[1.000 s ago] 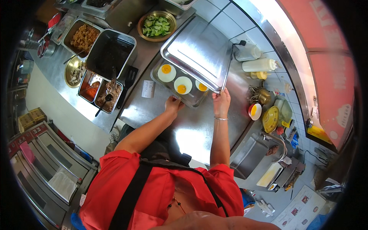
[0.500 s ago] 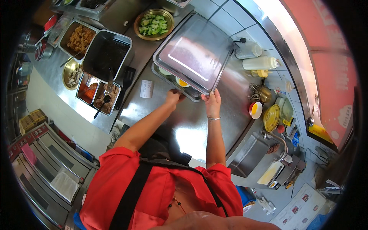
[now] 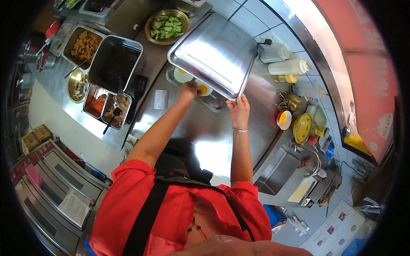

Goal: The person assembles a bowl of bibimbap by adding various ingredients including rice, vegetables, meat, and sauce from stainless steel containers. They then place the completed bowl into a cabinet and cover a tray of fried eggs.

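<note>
Your left hand (image 3: 188, 92) has moved to the eggs (image 3: 207, 90) in the tray (image 3: 215, 102), upper centre of the frame; I cannot judge its grip. If your right hand (image 3: 239, 109) lets its pinched metal lid (image 3: 213, 55) slip, it could crush them.

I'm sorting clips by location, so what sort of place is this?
Probably a commercial kitchen, perhaps a small eatery's: there are metal food pans of ingredients, squeeze bottles, and round eggs with bright yolks on a tray.
</note>
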`<state>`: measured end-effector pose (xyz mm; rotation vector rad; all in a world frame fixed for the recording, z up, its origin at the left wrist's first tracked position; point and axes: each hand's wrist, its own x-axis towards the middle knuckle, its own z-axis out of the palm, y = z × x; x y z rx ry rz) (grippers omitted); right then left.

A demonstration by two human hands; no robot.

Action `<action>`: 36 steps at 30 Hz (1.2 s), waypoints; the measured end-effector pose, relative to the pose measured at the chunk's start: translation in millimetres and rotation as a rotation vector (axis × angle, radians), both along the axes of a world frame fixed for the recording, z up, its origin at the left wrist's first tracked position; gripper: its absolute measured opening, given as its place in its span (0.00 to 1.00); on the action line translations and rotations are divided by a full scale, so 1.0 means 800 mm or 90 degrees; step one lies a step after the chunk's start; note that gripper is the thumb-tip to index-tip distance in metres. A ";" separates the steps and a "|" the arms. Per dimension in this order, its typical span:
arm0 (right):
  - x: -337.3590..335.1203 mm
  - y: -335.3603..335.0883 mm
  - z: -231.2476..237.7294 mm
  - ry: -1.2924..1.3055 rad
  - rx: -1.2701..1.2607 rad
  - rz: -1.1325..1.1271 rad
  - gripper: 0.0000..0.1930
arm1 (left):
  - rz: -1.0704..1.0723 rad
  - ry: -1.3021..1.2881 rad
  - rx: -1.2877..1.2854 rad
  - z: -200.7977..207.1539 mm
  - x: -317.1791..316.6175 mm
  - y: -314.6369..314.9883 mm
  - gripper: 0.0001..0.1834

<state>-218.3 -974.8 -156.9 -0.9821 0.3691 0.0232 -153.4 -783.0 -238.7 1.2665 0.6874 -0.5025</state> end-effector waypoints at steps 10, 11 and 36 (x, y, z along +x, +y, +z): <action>-0.006 0.003 -0.011 0.030 -0.002 -0.014 0.10 | -0.093 -0.121 0.142 0.012 -0.004 0.013 0.12; -0.006 0.003 -0.010 0.028 -0.003 -0.012 0.10 | -0.134 -0.154 0.208 0.017 -0.004 0.013 0.12; -0.034 -0.004 -0.053 0.061 -0.031 0.013 0.11 | 0.014 -0.098 -0.020 0.014 -0.070 0.043 0.13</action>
